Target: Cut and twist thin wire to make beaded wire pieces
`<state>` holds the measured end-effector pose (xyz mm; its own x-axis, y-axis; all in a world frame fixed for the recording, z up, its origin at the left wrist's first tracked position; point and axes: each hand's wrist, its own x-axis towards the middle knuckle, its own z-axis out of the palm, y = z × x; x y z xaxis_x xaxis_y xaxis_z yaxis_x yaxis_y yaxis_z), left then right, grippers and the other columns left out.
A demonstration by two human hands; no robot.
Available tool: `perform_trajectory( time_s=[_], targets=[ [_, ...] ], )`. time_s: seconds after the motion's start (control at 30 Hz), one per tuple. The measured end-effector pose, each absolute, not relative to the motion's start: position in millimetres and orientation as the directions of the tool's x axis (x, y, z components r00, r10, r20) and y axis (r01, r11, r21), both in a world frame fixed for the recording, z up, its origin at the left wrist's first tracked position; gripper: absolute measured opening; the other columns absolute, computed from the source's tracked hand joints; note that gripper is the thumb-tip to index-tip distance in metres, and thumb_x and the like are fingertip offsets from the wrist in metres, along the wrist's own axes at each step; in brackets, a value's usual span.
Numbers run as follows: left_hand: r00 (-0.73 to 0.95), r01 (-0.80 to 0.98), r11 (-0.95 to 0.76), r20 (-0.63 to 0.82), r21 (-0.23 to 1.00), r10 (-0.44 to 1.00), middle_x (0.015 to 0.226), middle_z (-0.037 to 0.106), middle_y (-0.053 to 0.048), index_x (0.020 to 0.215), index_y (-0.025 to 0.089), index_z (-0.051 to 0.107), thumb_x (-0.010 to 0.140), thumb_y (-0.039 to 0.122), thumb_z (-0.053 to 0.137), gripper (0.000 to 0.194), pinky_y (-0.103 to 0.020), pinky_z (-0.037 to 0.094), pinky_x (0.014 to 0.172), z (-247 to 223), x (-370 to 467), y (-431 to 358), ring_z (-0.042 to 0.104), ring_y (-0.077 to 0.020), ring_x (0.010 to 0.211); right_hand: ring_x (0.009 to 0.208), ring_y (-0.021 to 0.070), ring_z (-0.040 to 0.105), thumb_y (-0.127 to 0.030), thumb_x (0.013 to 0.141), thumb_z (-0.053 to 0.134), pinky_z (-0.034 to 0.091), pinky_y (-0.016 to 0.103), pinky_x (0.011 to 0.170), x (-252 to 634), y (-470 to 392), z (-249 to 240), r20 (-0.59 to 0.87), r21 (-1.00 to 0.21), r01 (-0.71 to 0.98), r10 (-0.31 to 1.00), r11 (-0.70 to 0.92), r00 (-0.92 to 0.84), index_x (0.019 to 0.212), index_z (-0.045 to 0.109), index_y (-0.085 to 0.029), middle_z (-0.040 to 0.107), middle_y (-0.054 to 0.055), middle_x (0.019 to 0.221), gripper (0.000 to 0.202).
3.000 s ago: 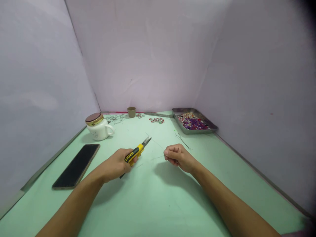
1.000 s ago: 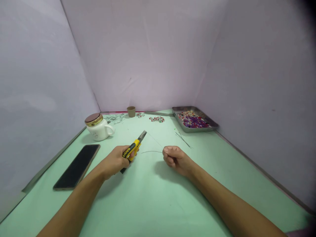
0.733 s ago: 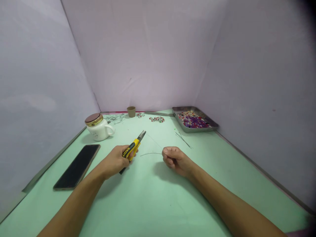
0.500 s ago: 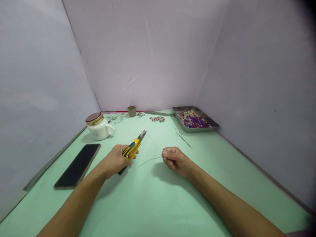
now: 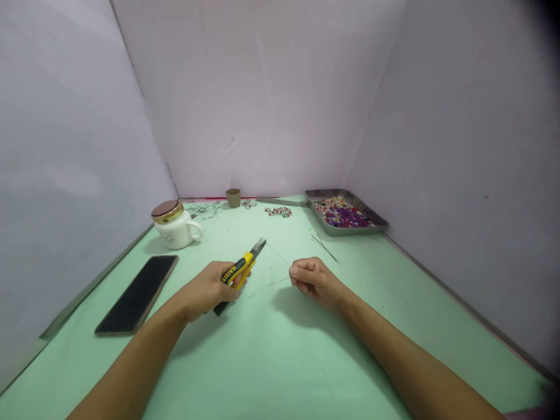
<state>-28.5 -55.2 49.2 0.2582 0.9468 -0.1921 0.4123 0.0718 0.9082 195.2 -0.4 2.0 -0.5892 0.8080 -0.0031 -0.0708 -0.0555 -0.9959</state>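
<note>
My left hand [image 5: 214,290] is wrapped round yellow-and-black pliers [image 5: 240,269], whose metal jaws point up and to the right. A thin wire [image 5: 276,253] runs from the jaw tips across to my right hand [image 5: 315,283]. There the thumb and fingers pinch it, a little above the green table surface. Another strand of thin wire extends from the right fingers down and to the left, towards the plier handles. Whether the two strands are one piece I cannot tell.
Left stand a white lidded mug [image 5: 177,227] and a black phone [image 5: 137,294]. Behind are wire pieces [image 5: 203,209], a small brown cup [image 5: 233,198], red and clear beads [image 5: 278,212] and long tweezers [image 5: 280,202]. A metal tray [image 5: 350,230] of beads sits back right, near short wires [image 5: 324,249].
The pliers in my left hand have shifted slightly right and down. My right hand has moved a little to the right, still pinching the wire.
</note>
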Motion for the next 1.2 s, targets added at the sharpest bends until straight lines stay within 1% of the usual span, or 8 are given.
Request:
perform_trajectory(
  time_s=[0.17, 0.33, 0.47, 0.57, 0.7, 0.97, 1.1, 1.2],
  targets=[
    [0.155, 0.447, 0.079, -0.164, 0.891, 0.974, 0.064, 0.049, 0.003, 0.070, 0.017, 0.053, 0.055, 0.012, 0.051, 0.016, -0.024, 0.034, 0.054, 50.8, -31.2, -53.4, 0.044, -0.0119, 0.059, 0.032, 0.0031, 0.026, -0.031, 0.070, 0.055, 0.015, 0.018, 0.033, 194.4, -1.6, 1.7, -0.007, -0.995, -0.075, 0.785, -0.068, -0.619, 0.054, 0.053, -0.013, 0.040, -0.006, 0.035, 0.024],
    [-0.028, 0.400, 0.121, -0.120, 0.908, 0.992, 0.080, 0.056, -0.002, 0.070, 0.017, 0.052, 0.053, 0.015, 0.053, 0.017, -0.029, 0.040, 0.064, 54.4, -49.9, -47.9, 0.051, -0.0182, 0.075, 0.032, 0.0036, 0.026, -0.031, 0.070, 0.055, 0.015, 0.019, 0.034, 194.8, -1.7, 1.9, -0.015, -0.994, -0.080, 0.798, -0.079, -0.602, 0.055, 0.053, -0.013, 0.040, -0.006, 0.036, 0.024],
    [0.110, 0.431, 0.073, -0.132, 0.899, 0.985, 0.071, 0.050, 0.000, 0.062, 0.018, 0.044, 0.052, 0.012, 0.049, 0.012, -0.026, 0.034, 0.057, 57.0, -48.3, -50.8, 0.047, -0.0158, 0.067, 0.033, 0.0040, 0.025, -0.032, 0.070, 0.054, 0.017, 0.020, 0.036, 194.4, -1.4, 2.1, 0.004, -0.992, -0.105, 0.827, -0.067, -0.562, 0.054, 0.052, -0.014, 0.038, -0.006, 0.034, 0.025],
    [0.228, 0.459, 0.039, -0.161, 0.888, 0.960, 0.062, 0.041, 0.004, 0.061, 0.018, 0.040, 0.052, 0.010, 0.046, 0.014, -0.023, 0.026, 0.050, 55.7, -37.1, -55.5, 0.035, -0.0105, 0.056, 0.033, 0.0041, 0.025, -0.033, 0.070, 0.054, 0.015, 0.020, 0.036, 193.8, -1.5, 1.9, 0.001, -0.992, -0.105, 0.830, -0.069, -0.558, 0.054, 0.052, -0.014, 0.038, -0.006, 0.034, 0.025],
    [0.277, 0.456, 0.010, -0.153, 0.890, 0.949, 0.059, 0.032, 0.006, 0.061, 0.019, 0.036, 0.054, 0.011, 0.043, 0.013, -0.022, 0.020, 0.046, 53.7, -26.7, -59.5, 0.026, -0.0086, 0.052, 0.033, 0.0039, 0.025, -0.033, 0.070, 0.054, 0.016, 0.020, 0.037, 193.0, -2.8, 2.4, -0.011, -0.992, -0.094, 0.817, -0.079, -0.576, 0.054, 0.052, -0.013, 0.038, -0.006, 0.034, 0.025],
    [0.197, 0.499, 0.050, -0.170, 0.865, 0.966, 0.058, 0.040, 0.005, 0.060, 0.017, 0.045, 0.054, 0.011, 0.047, 0.008, -0.022, 0.021, 0.047, 52.9, -33.6, -55.7, 0.031, -0.0085, 0.052, 0.033, 0.0040, 0.025, -0.034, 0.069, 0.055, 0.015, 0.020, 0.036, 193.0, -3.4, 3.3, -0.007, -0.994, -0.086, 0.806, -0.071, -0.592, 0.054, 0.052, -0.014, 0.038, -0.006, 0.035, 0.025],
    [0.162, 0.477, 0.081, -0.178, 0.875, 0.971, 0.055, 0.039, 0.006, 0.057, 0.017, 0.047, 0.052, 0.010, 0.051, 0.009, -0.022, 0.022, 0.046, 49.1, -34.6, -52.1, 0.033, -0.0080, 0.049, 0.032, 0.0039, 0.024, -0.033, 0.069, 0.055, 0.015, 0.020, 0.035, 193.8, -2.1, 2.4, -0.007, -0.996, -0.065, 0.817, -0.054, -0.577, 0.054, 0.052, -0.014, 0.038, -0.007, 0.035, 0.025],
    [0.133, 0.426, 0.132, -0.206, 0.895, 0.969, 0.056, 0.047, 0.005, 0.059, 0.016, 0.051, 0.050, 0.008, 0.052, 0.012, -0.023, 0.031, 0.049, 45.2, -40.9, -47.1, 0.044, -0.0105, 0.052, 0.032, 0.0038, 0.024, -0.032, 0.068, 0.055, 0.014, 0.020, 0.035, 196.4, -1.3, 4.8, -0.002, -0.999, -0.038, 0.819, -0.029, -0.574, 0.053, 0.052, -0.014, 0.037, -0.007, 0.034, 0.024]
  ],
)
